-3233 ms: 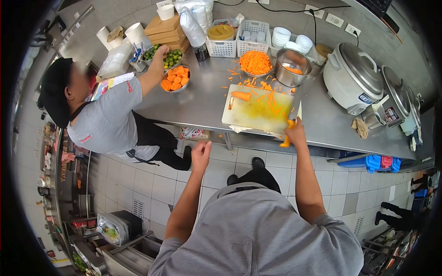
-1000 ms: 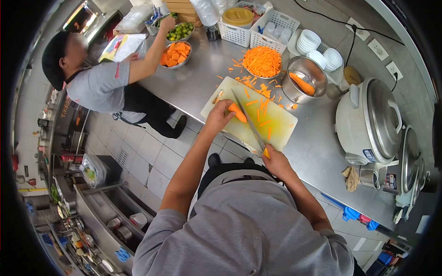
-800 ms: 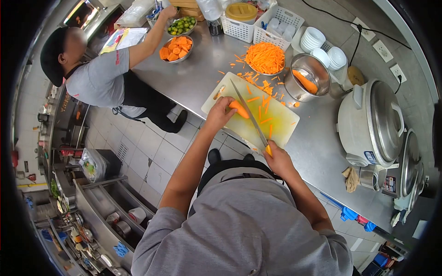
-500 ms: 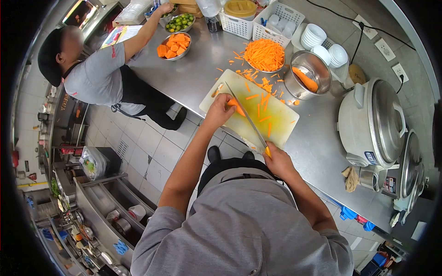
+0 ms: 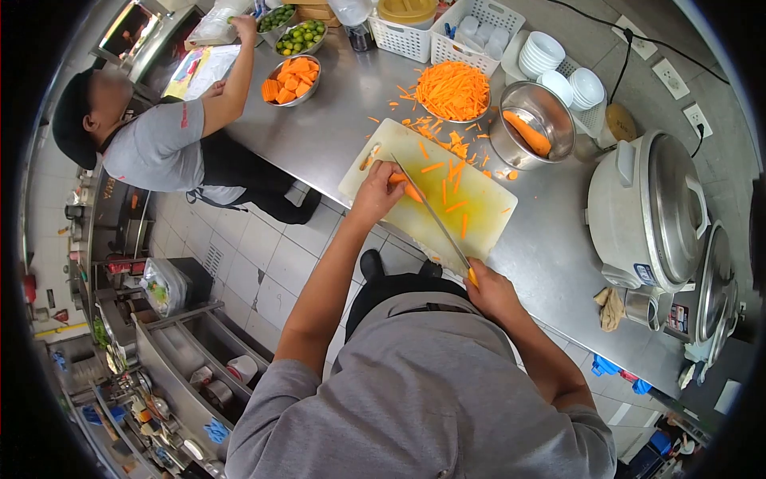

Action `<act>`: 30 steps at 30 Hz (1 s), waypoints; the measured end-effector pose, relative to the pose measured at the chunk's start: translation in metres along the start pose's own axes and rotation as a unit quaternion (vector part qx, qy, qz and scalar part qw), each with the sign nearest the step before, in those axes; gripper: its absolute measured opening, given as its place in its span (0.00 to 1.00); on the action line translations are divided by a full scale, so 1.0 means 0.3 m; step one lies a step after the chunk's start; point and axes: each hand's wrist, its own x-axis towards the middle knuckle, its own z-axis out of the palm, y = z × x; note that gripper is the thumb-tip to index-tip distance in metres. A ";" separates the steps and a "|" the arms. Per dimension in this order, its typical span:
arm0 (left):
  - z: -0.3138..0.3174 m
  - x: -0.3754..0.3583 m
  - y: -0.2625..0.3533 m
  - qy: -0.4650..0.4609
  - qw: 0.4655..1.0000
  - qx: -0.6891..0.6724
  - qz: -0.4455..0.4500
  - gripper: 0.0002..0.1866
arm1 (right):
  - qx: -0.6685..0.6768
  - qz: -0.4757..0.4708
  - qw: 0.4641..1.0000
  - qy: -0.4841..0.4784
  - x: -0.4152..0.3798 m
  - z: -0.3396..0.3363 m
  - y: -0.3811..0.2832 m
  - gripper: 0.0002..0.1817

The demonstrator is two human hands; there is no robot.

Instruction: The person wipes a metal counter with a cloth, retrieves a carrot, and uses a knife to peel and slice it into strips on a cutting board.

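My left hand [image 5: 379, 194] is closed on a piece of carrot [image 5: 408, 189], pressing it to the cutting board [image 5: 487, 231]. The fingers partly cover the carrot. In my right hand [image 5: 491, 289] is the yellow handle of a long kitchen knife [image 5: 437, 217]. Its blade runs diagonally across the board, right beside the carrot piece. Several cut carrot sticks [image 5: 444, 191] lie loose on the yellow-stained board. Beyond it, a heaped bowl of carrot strips [image 5: 452, 89] has scraps scattered around it. A steel pot [image 5: 506, 150] holds a whole peeled carrot [image 5: 528, 133].
A co-worker [image 5: 159, 144] stands at the left, one arm over the counter. Bowls of carrot chunks [image 5: 292, 82] and green limes [image 5: 302, 38] sit near that arm. White baskets [image 5: 400, 40] and stacked white bowls [image 5: 542, 54] line the back; a large rice cooker [image 5: 642, 215] stands right.
My right hand has moved slightly right and down with the knife, drawing the blade back along the carrot. My left hand stays in place. The co-worker's raised hand has shifted left, holding something small and green.
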 end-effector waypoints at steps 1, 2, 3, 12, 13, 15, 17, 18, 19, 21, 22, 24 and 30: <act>0.001 0.000 0.000 0.000 1.000 -0.002 -0.001 0.15 | -0.002 0.001 1.000 -0.005 -0.002 0.000 0.002 0.24; 0.000 0.001 0.003 -0.001 1.000 -0.004 -0.003 0.15 | 0.000 0.003 1.000 -0.006 -0.002 0.000 0.004 0.24; -0.003 0.003 0.006 -0.004 1.000 -0.004 -0.003 0.15 | -0.006 0.003 1.000 -0.014 -0.001 0.001 0.004 0.24; 0.009 0.012 -0.016 -0.037 0.997 -0.022 -0.067 0.17 | -0.043 0.042 0.993 -0.099 0.041 -0.005 0.005 0.18; 0.012 0.011 -0.020 -0.027 0.998 -0.018 -0.053 0.18 | -0.044 0.038 0.993 -0.104 0.049 -0.003 0.009 0.17; 0.011 0.009 -0.020 -0.016 0.999 -0.013 -0.042 0.18 | -0.042 0.034 0.993 -0.102 0.062 -0.003 0.006 0.17; 0.010 0.010 -0.021 -0.031 0.997 -0.011 -0.066 0.18 | -0.039 0.030 0.994 -0.099 0.078 0.001 0.004 0.16; 0.014 0.010 -0.025 -0.031 0.997 -0.011 -0.068 0.18 | -0.033 0.021 0.995 -0.092 0.086 0.004 0.007 0.15; 0.016 0.009 -0.026 -0.023 0.998 -0.014 -0.053 0.18 | -0.026 0.012 0.996 -0.084 0.092 0.007 0.009 0.15; 0.019 0.010 -0.030 -0.014 0.999 -0.016 -0.039 0.18 | -0.019 -0.004 0.997 -0.073 0.103 0.007 0.006 0.15; 0.020 0.010 -0.032 -0.010 0.999 -0.010 -0.029 0.17 | -0.011 -0.020 0.998 -0.060 0.114 0.008 0.002 0.15; 0.022 0.009 -0.040 -0.004 1.000 -0.005 -0.021 0.17 | -0.012 -0.025 0.998 -0.058 0.146 0.012 -0.007 0.15; 0.019 0.013 -0.051 -0.022 0.999 -0.015 -0.039 0.16 | -0.016 -0.045 0.998 -0.044 0.280 0.021 -0.057 0.15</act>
